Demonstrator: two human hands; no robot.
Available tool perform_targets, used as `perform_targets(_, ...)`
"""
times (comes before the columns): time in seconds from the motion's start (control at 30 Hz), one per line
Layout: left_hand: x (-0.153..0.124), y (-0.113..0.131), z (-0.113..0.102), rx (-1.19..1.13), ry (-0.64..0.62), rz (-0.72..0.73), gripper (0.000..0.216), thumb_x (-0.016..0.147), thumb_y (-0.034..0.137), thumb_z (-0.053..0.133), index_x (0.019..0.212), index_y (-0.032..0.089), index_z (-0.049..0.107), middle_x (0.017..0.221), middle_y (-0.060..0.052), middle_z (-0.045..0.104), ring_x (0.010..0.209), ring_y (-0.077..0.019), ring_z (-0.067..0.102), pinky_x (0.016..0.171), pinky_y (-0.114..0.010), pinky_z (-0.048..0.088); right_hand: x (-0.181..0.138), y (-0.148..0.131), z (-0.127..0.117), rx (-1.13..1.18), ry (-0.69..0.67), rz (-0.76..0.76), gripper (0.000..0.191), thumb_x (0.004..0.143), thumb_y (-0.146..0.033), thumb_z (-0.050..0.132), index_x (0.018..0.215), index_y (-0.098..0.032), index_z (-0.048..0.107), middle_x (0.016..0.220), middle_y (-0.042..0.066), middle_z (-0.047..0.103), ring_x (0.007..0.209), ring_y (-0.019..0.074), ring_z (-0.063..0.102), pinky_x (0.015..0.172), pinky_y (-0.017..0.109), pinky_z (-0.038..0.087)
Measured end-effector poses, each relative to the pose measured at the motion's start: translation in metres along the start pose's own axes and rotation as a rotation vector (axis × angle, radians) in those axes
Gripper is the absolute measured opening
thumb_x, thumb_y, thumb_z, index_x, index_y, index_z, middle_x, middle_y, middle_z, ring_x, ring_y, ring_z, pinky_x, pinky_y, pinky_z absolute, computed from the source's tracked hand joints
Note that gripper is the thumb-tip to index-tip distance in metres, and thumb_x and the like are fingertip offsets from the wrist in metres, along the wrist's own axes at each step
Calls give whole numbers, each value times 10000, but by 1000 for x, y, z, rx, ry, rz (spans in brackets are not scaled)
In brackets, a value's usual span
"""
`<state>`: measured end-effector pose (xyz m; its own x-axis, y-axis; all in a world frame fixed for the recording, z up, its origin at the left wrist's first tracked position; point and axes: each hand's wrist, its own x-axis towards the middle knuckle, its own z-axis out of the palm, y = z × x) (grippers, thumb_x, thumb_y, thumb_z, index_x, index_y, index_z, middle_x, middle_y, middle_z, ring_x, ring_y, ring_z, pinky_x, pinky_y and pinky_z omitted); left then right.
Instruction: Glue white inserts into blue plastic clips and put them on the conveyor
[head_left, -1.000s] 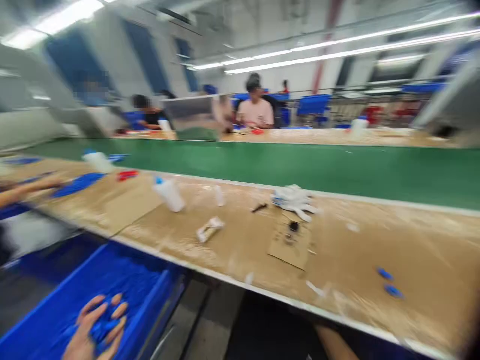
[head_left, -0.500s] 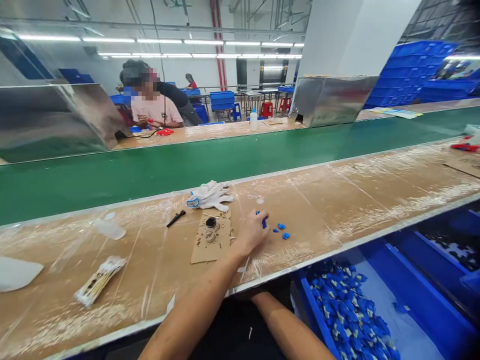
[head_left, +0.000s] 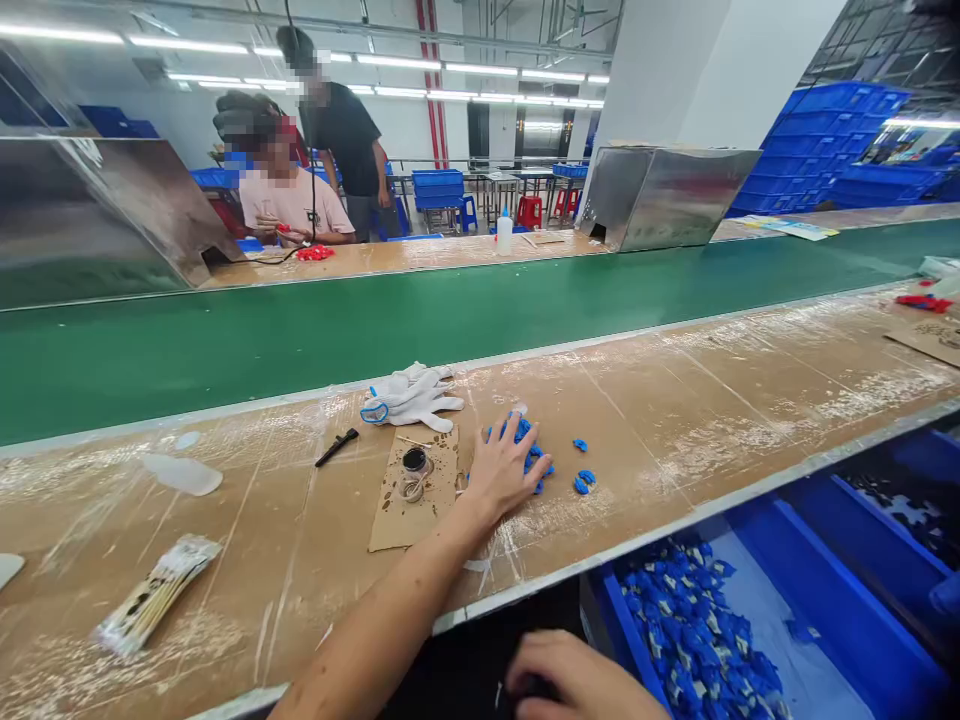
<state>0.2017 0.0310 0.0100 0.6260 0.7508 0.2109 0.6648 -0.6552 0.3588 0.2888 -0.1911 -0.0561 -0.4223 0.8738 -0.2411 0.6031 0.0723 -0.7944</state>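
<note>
My left hand [head_left: 504, 468] lies palm down on the table with its fingers spread over a small cluster of blue pieces [head_left: 517, 428]. Parts of the cluster show between and beyond the fingers; the rest is covered. Just to the right lie a few loose blue pieces [head_left: 584, 482]. Low in the view, below the table edge, my right hand [head_left: 559, 672] is loosely bent, with a dark gap between thumb and fingers and nothing visible in it. Left of my left hand, a small jar of black liquid [head_left: 415, 459] stands on a stained cardboard piece [head_left: 394, 520].
White gloves [head_left: 416, 397], a black pen-like tool [head_left: 337, 447] and a bag of cotton swabs [head_left: 157, 595] lie on the table. A blue bin [head_left: 787, 540] below right holds many blue pieces. Beyond the green conveyor belt [head_left: 450, 310], one person sits and another stands.
My left hand has opened from a closed grasp and spread flat over the blue pieces. My right hand has come into view from under the table edge. The person behind has straightened up.
</note>
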Motion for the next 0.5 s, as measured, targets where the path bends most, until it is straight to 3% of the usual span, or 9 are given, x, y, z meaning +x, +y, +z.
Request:
perform_targets(0.03,1,1,-2,-18,21,2,525,1020,503,556,1479,252,594,1621,-173,489,1462,-410,455,1189,-712,327,-14,1,-15,68,98,-16,230,992,-462,661,989,-255,761,953,22,763,929,207,720,860,295,576)
perform_targets(0.07,1,2,-5,-36,44,3,514,1030,483,543,1485,248,588,1622,-173,486,1475,-394,451,1206,-688,325,-23,3,-32,119,309,-25,361,1035,-517,551,899,-243,741,860,29,741,837,202,706,812,305,573)
perform_targets(0.13,-9,7,-15,-74,98,8,485,1062,421,483,1501,232,564,1631,-172,468,1505,-344,434,1228,-605,350,-17,8,-68,33,859,114,490,1076,-564,374,1008,-234,730,990,87,747,964,248,700,905,386,571)
perform_targets(0.17,-21,8,-22,-108,154,21,464,1075,381,448,1498,225,559,1625,-171,470,1509,-318,437,1223,-560,379,-3,13,-84,-78,1038,196,544,1065,-606,339,1148,-227,720,1144,126,737,1121,288,673,1013,453,543)
perform_targets(0.23,-62,4,-37,-199,357,69,428,1083,291,389,1465,220,568,1577,-167,508,1477,-276,482,1179,-482,452,36,24,-108,-151,1114,242,721,1030,-691,297,1400,-155,607,1455,216,592,1419,368,488,1200,593,378)
perform_targets(0.3,-126,-15,-51,-212,644,122,393,1062,222,394,1390,249,608,1480,-151,577,1344,-266,598,1082,-448,529,76,37,-121,-189,1099,264,823,1016,-727,281,1494,-105,530,1567,251,486,1507,401,383,1240,640,303)
perform_targets(0.37,-207,-50,-62,-32,869,60,349,1026,231,432,1275,256,675,1320,-132,663,1181,-278,671,976,-430,571,107,44,-123,-211,1059,253,819,1023,-717,312,1495,-86,534,1573,264,477,1513,414,380,1245,639,305)
perform_targets(0.43,-299,-87,-71,238,982,-198,237,963,278,551,1134,280,716,1117,-88,716,999,-275,702,959,-435,577,131,43,-119,-221,1022,197,700,1043,-656,416,1454,-112,572,1530,244,525,1466,401,449,1224,637,348)
perform_targets(0.5,-392,-111,-80,484,1021,-672,202,933,368,580,1047,272,716,1060,-87,719,954,-293,707,1003,-460,564,162,32,-110,-214,976,87,536,1043,-552,558,1416,-168,592,1484,181,567,1370,353,546,1157,617,441)
